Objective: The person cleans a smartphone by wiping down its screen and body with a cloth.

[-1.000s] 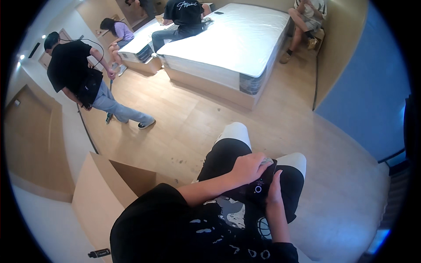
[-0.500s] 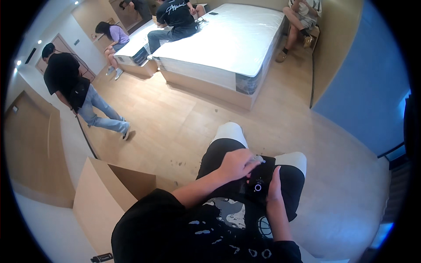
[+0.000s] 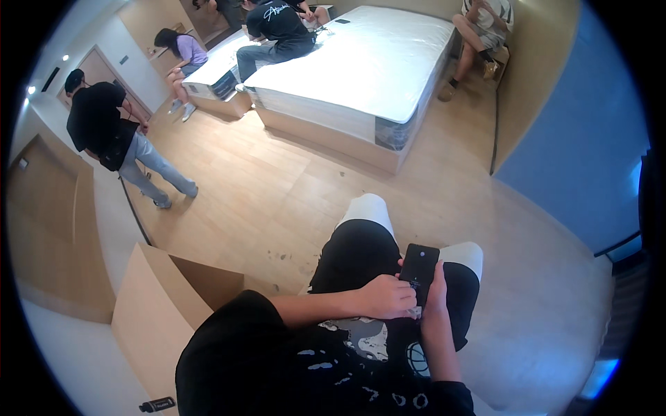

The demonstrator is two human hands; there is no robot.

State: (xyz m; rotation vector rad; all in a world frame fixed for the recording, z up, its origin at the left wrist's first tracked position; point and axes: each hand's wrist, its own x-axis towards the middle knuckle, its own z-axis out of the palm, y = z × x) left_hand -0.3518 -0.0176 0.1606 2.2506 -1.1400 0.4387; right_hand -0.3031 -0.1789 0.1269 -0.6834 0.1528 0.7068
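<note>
A black phone [image 3: 420,266] stands tilted above my lap, its dark face toward me with a small light spot near the top. My right hand [image 3: 436,295] grips it along its right edge, with fingertips showing at the left edge. Across its lower part lies my left hand [image 3: 390,297], fingers curled and pressed together. A small whitish bit [image 3: 415,312] shows by those fingertips; what it is I cannot make out. The left hand covers the phone's lower end.
A plastic-wrapped mattress [image 3: 347,62] on a wooden base stands ahead, with people sitting on and around it. Another person [image 3: 104,125] stands at left. Beside my left arm is an open wooden box-like unit [image 3: 159,284], with a small black object [image 3: 157,404] near it.
My left hand has slid from the phone's upper part down to its lower end. The phone stays in my right hand. The standing person at left has shifted stance.
</note>
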